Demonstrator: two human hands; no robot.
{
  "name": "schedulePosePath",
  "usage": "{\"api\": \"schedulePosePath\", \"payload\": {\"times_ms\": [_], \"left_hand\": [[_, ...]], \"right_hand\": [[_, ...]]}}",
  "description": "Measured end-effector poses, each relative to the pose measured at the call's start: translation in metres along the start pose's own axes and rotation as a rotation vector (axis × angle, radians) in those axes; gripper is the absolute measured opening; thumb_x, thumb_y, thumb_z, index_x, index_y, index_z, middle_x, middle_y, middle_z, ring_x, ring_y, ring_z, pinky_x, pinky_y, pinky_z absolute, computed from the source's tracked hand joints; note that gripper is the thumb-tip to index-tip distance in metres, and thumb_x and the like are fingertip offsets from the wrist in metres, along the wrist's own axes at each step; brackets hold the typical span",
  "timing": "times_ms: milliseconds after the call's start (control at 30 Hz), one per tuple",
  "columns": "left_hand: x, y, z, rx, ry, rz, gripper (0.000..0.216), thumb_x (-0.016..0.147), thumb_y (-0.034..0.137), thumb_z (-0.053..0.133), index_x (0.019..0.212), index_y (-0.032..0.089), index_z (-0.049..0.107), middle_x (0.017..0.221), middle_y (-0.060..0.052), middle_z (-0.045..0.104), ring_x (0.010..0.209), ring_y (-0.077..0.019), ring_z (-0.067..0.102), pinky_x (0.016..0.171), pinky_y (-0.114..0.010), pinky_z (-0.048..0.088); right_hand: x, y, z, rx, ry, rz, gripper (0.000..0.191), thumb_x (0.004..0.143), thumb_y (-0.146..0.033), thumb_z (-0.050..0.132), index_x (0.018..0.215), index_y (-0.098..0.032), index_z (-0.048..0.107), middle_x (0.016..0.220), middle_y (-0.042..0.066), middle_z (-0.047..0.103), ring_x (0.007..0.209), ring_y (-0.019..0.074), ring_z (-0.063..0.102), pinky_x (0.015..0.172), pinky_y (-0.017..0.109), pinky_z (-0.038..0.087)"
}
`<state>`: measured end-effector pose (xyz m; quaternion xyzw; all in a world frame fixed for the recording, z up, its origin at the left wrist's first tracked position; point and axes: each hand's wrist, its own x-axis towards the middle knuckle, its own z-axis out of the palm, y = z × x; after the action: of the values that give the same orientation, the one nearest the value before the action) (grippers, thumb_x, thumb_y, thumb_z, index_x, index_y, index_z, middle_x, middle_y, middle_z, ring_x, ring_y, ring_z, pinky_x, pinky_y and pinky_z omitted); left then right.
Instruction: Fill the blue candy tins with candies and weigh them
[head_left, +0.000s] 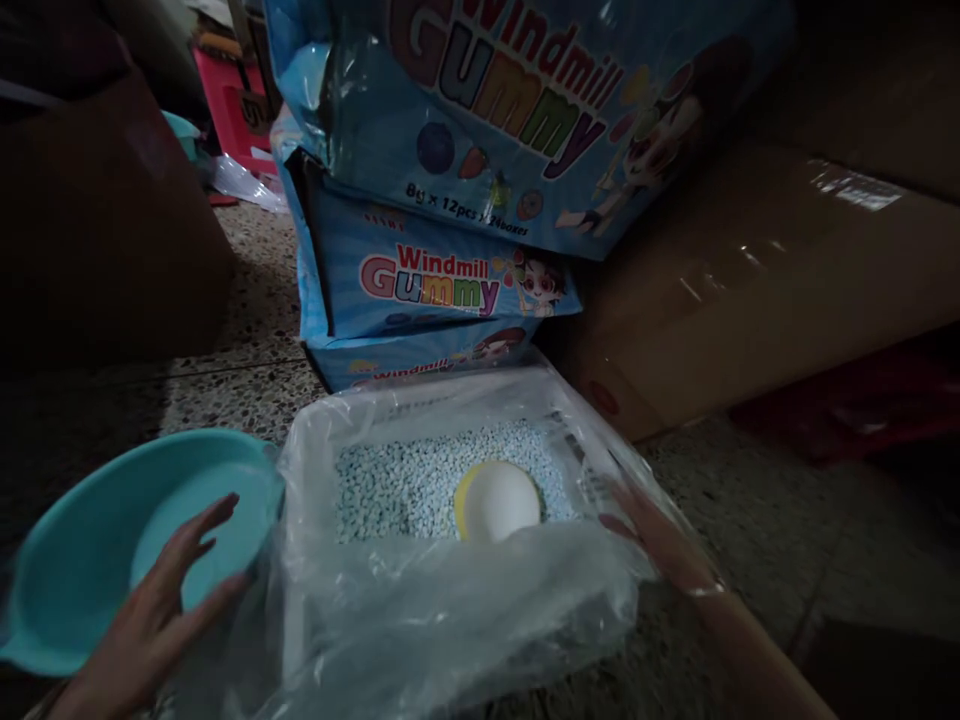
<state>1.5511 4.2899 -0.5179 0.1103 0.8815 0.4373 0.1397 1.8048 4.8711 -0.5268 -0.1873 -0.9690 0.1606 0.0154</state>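
My left hand (169, 600) is open, fingers spread, above the near right side of a teal plastic basin (82, 510); nothing is in it. At the right side of a plastic-lined box, my right hand (649, 530) lies against the clear plastic liner (450, 590), its fingers stretched out and somewhat blurred. Small pale-blue pellets (397, 480) fill the bottom of the lined box. A round white bowl with a yellow outside (501, 502) rests among them, its lower edge partly covered by the folded plastic.
Blue Windmill Gummy boxes (427, 275) are stacked just behind the lined box. A large taped cardboard carton (750, 290) leans at the right, and another carton (105, 220) stands in shadow at the left. Farther back is a pink stool (234, 110) on the speckled floor (259, 260).
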Motion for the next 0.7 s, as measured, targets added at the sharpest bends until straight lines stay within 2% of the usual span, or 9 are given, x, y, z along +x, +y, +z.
{"api": "schedulePosePath", "payload": {"times_ms": [133, 233, 333, 400, 433, 533, 567, 633, 700], "left_hand": [[-0.024, 0.054, 0.019, 0.35, -0.106, 0.671, 0.103, 0.071, 0.06, 0.069, 0.154, 0.04, 0.012, 0.158, -0.003, 0.033, 0.144, -0.0381, 0.029, 0.12, -0.057, 0.016], [-0.039, 0.075, 0.052, 0.416, -0.357, 0.827, 0.08, 0.079, 0.054, 0.065, 0.148, 0.029, 0.034, 0.127, -0.009, 0.065, 0.123, -0.0342, 0.055, 0.116, -0.061, 0.018], [-0.07, 0.064, 0.079, 0.389, -0.533, 0.962, 0.025, 0.092, 0.027, 0.052, 0.115, 0.029, 0.061, 0.087, 0.0, 0.07, 0.08, -0.0179, 0.063, 0.094, -0.039, 0.044], [-0.096, 0.05, 0.089, 0.386, -0.481, 1.074, 0.027, 0.094, 0.021, 0.049, 0.118, 0.027, 0.059, 0.087, 0.0, 0.071, 0.078, -0.0177, 0.06, 0.08, -0.034, 0.047], [-0.107, 0.046, 0.091, 0.391, -0.461, 1.11, 0.031, 0.094, 0.021, 0.049, 0.124, 0.027, 0.056, 0.091, -0.001, 0.072, 0.081, -0.0188, 0.06, 0.08, -0.034, 0.048], [-0.127, 0.045, 0.085, 0.414, -0.479, 1.116, 0.044, 0.093, 0.022, 0.051, 0.137, 0.027, 0.046, 0.106, -0.003, 0.073, 0.098, -0.0215, 0.062, 0.1, -0.04, 0.047], [-0.127, 0.047, 0.079, 0.412, -0.504, 1.123, 0.049, 0.093, 0.021, 0.051, 0.14, 0.026, 0.043, 0.112, -0.004, 0.072, 0.105, -0.0215, 0.061, 0.104, -0.04, 0.046], [-0.118, 0.051, 0.062, 0.376, -0.54, 1.109, 0.061, 0.091, 0.021, 0.052, 0.148, 0.024, 0.032, 0.127, -0.008, 0.065, 0.12, -0.0209, 0.057, 0.106, -0.035, 0.046], [-0.097, 0.043, 0.037, 0.299, -0.433, 0.958, 0.073, 0.089, 0.025, 0.054, 0.153, 0.024, 0.019, 0.144, -0.011, 0.052, 0.132, -0.0222, 0.048, 0.108, -0.034, 0.045]], "right_hand": [[-0.09, 0.023, 0.021, -0.098, 0.103, -0.025, 0.066, 0.089, -0.036, 0.046, 0.152, -0.039, 0.027, 0.161, 0.0, 0.024, 0.145, 0.032, 0.03, 0.118, 0.054, 0.031], [-0.132, 0.022, 0.025, -0.078, 0.173, 0.022, 0.07, 0.086, -0.039, 0.045, 0.152, -0.047, 0.02, 0.153, -0.001, 0.041, 0.135, 0.0348, 0.045, 0.108, 0.059, 0.044], [-0.14, -0.007, -0.001, -0.03, 0.365, 0.261, 0.059, 0.087, -0.046, 0.039, 0.145, -0.051, 0.034, 0.124, 0.009, 0.065, 0.116, 0.0392, 0.061, 0.097, 0.063, 0.05], [-0.118, -0.044, -0.027, -0.035, 0.594, 0.435, 0.052, 0.088, -0.05, 0.037, 0.14, -0.052, 0.041, 0.121, 0.015, 0.064, 0.114, 0.0392, 0.06, 0.095, 0.057, 0.05], [-0.098, -0.066, -0.039, -0.032, 0.633, 0.403, 0.049, 0.089, -0.05, 0.034, 0.138, -0.053, 0.043, 0.124, 0.014, 0.063, 0.117, 0.0368, 0.059, 0.097, 0.053, 0.049], [-0.011, -0.127, -0.046, -0.062, 0.258, 0.163, 0.051, 0.09, -0.048, 0.034, 0.138, -0.038, 0.048, 0.13, 0.012, 0.061, 0.124, 0.0324, 0.056, 0.106, 0.048, 0.043], [0.021, -0.142, -0.038, -0.121, 0.011, 0.107, 0.055, 0.089, -0.048, 0.037, 0.14, -0.03, 0.047, 0.132, 0.013, 0.06, 0.128, 0.033, 0.053, 0.108, 0.05, 0.041], [0.074, -0.161, -0.012, -0.129, -0.16, 0.045, 0.054, 0.08, -0.047, 0.054, 0.129, -0.024, 0.058, 0.125, 0.014, 0.064, 0.124, 0.0334, 0.056, 0.105, 0.046, 0.043], [0.105, -0.166, 0.018, -0.154, -0.317, 0.025, 0.046, 0.069, -0.039, 0.067, 0.112, -0.02, 0.066, 0.112, 0.013, 0.07, 0.11, 0.0323, 0.063, 0.095, 0.042, 0.048]]}}
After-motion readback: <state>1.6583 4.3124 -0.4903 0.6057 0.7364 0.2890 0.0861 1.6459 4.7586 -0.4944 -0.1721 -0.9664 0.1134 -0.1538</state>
